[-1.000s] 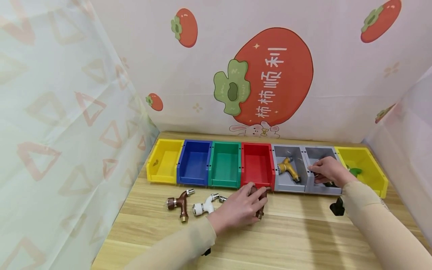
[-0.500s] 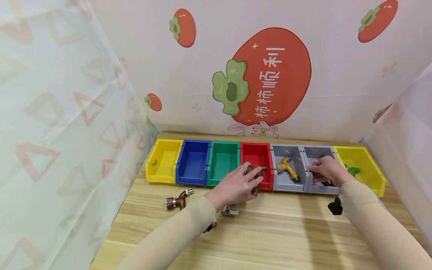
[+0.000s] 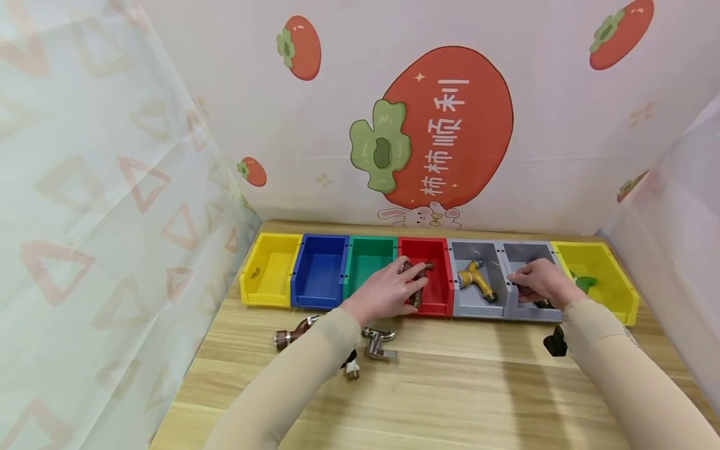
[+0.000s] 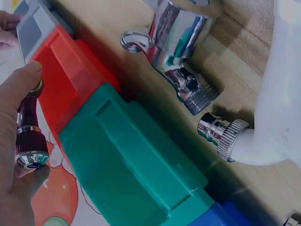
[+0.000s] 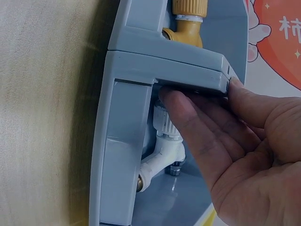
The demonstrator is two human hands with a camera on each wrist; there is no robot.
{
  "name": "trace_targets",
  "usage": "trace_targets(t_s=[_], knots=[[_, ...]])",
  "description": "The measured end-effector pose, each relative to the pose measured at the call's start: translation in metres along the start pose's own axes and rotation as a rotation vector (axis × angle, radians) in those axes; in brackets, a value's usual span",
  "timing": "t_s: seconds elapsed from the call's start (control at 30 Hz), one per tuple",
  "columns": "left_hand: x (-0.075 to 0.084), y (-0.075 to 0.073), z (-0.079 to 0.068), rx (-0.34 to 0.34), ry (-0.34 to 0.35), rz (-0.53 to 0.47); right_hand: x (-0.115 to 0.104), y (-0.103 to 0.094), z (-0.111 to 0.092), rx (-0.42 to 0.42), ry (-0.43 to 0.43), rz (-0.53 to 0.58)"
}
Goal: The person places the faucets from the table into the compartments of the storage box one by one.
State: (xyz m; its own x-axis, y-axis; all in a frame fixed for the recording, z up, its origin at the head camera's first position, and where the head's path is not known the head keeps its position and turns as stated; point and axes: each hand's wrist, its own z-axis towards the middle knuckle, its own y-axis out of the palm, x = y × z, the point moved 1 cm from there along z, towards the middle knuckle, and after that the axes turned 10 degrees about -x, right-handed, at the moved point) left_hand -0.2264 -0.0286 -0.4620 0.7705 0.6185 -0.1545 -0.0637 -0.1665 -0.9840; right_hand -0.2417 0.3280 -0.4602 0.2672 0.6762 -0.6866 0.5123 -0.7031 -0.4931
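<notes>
Since a second ago, the left hand [image 3: 385,292] has carried a brown faucet [image 4: 31,136] off the tabletop [image 3: 450,387] and into the red bin [image 3: 437,306], while the right hand [image 3: 545,281] has stayed put. From the far left on my head feed, I have a yellow bin [image 3: 265,299], a blue bin [image 3: 317,300] and a green bin [image 3: 371,247] side by side. Nearer me lie a second brown faucet [image 3: 287,339], partly behind the left sleeve [image 3: 298,369], a white faucet [image 4: 282,108] mostly hidden by it, and a chrome faucet [image 3: 378,344]. At the red bin, the left fingers [image 4: 38,179] are grasping the carried faucet; I cannot tell whether it touches the bottom. Next, a gray bin [image 3: 478,312] holds a yellow faucet [image 3: 477,281]. Its gray neighbor [image 3: 523,311] holds another white faucet [image 5: 163,153]; the right thumb touches the side wall's end, the fingers reach inside beside the knob, and I can't tell whether they pinch anything. Rightmost, another yellow bin [image 3: 613,306] contains a green piece [image 3: 586,284].
</notes>
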Motion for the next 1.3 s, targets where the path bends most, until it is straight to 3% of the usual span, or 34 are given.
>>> trace_targets(t_s=[0.33,0.6,1.07,1.3], knots=[[-0.003,0.008,0.009,-0.039,-0.005,-0.021,-0.001,0.0,-0.001,0.003,0.0,-0.013],[-0.003,0.01,0.021,-0.047,-0.056,-0.092,-0.002,0.001,-0.002,0.008,0.0,-0.014],[0.002,0.016,0.033,-0.024,-0.083,-0.063,0.0,0.0,-0.001,0.002,-0.002,-0.017],[0.004,0.02,0.035,-0.099,-0.118,-0.099,-0.001,0.0,0.0,-0.002,0.017,-0.014]])
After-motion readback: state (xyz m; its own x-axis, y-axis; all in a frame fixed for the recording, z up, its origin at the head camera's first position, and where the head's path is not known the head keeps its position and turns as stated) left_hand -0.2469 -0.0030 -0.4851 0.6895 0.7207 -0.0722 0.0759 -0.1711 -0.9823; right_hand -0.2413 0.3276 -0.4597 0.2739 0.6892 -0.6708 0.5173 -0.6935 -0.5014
